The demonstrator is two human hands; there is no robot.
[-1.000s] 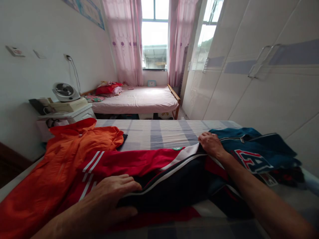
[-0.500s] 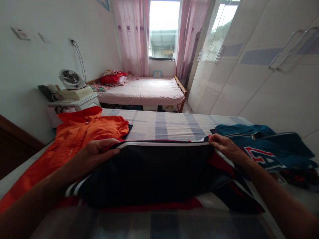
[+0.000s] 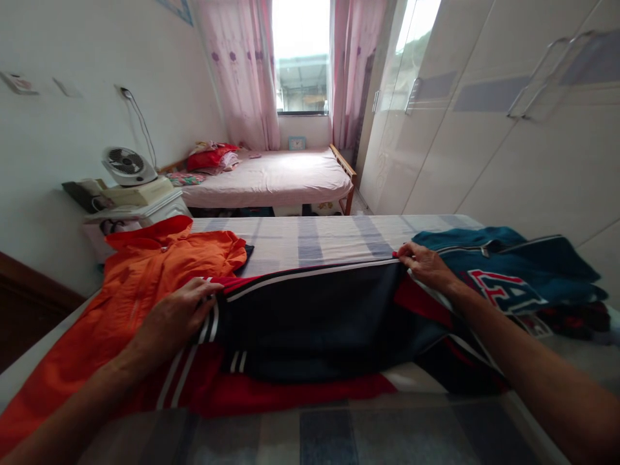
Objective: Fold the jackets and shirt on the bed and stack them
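A dark navy and red jacket [image 3: 314, 323] with white stripes lies stretched sideways over the near bed. My left hand [image 3: 177, 316] pinches its red, white-striped part at the left end of the upper edge. At the upper right corner my right hand [image 3: 426, 265] grips the same edge between thumb and fingers. White piping runs along the edge between the two hands. An orange jacket [image 3: 145, 284] lies left of it, partly behind my left arm. Beyond my right hand rests a teal garment [image 3: 513, 268] with red and white letters.
The near bed has a checked sheet [image 3: 310, 239]. Behind it stands a second bed with a pink sheet [image 3: 276, 177]. A small fan [image 3: 128, 165] sits on boxes at the left wall. White wardrobes [image 3: 484, 148] line the right side.
My left hand has shifted down and left, uncovering red, striped fabric. My right hand has risen slightly, so the jacket's upper edge now slants up to the right. The view has turned slightly.
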